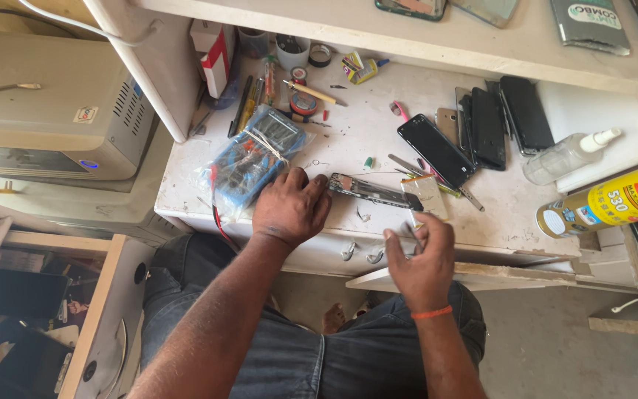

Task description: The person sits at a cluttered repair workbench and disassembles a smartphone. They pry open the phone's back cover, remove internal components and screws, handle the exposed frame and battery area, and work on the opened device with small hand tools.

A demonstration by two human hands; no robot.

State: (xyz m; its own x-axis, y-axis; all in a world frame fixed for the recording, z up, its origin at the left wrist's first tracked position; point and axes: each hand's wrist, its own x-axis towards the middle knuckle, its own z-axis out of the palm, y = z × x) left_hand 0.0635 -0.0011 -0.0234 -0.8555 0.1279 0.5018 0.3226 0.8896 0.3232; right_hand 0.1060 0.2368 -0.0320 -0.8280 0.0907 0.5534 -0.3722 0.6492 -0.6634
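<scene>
An opened phone body (373, 191) with bare circuit parts lies near the front edge of a worn white workbench (496, 199). My left hand (290, 207) rests palm down on the bench, its fingertips touching the phone's left end. My right hand (420, 255), with an orange band on the wrist, hovers at the bench's front edge with thumb and fingers pinched on a small thin metal tool (402, 234). A small pale panel (427, 195) lies at the phone's right end.
A blue multimeter in a plastic bag (254, 157) lies left of my left hand. Several dark phones (481, 129) lie at the back right. A clear spray bottle (566, 156) and a yellow can (608, 205) sit far right. Tape rolls, screwdrivers and cups crowd the back.
</scene>
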